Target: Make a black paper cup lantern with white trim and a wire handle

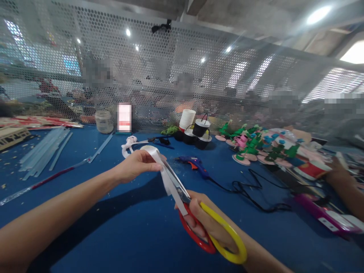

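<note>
My left hand pinches a white ribbon folded into a loop, held above the blue table. My right hand grips a pair of scissors with one red and one yellow handle. The blades point up and left and close on the ribbon just below my left fingers. A tail of ribbon hangs down beside the blades.
A blue glue gun with a black cord lies behind my hands. Farther back stand white cups, black pots, a jar, clear glue sticks and green and pink foam flowers. Another person's arm rests at right.
</note>
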The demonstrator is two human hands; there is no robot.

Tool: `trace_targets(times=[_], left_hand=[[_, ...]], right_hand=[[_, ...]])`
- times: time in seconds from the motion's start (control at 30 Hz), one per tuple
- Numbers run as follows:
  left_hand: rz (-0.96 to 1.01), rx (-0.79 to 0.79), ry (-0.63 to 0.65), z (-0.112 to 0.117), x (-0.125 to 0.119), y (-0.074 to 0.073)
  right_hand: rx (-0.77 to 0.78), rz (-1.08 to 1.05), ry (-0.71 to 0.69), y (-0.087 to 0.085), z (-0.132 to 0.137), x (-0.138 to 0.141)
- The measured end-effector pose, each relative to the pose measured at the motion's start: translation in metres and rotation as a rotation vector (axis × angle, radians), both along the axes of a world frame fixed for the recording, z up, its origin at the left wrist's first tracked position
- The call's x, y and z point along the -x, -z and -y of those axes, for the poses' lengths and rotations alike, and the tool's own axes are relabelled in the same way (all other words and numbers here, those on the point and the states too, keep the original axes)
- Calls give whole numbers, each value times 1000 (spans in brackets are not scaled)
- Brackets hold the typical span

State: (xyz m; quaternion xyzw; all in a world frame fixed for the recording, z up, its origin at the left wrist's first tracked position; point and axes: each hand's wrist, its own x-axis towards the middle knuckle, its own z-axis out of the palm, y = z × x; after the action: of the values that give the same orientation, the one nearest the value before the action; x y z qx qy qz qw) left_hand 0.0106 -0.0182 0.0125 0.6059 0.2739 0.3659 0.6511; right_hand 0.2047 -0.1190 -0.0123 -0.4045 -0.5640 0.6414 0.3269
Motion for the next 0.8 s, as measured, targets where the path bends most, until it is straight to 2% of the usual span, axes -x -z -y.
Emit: trace_targets(times=[0.23,0.57,0.8], left_hand=[[153,137,-12,0,0,-1],[127,138,-68,1,2,-1],[96,50,-112,0,0,0]], right_hand=[[-18,-19,-10,-1,3,1],[15,-26,-12,-3,6,1],[13,-13,35,-1,6,1]])
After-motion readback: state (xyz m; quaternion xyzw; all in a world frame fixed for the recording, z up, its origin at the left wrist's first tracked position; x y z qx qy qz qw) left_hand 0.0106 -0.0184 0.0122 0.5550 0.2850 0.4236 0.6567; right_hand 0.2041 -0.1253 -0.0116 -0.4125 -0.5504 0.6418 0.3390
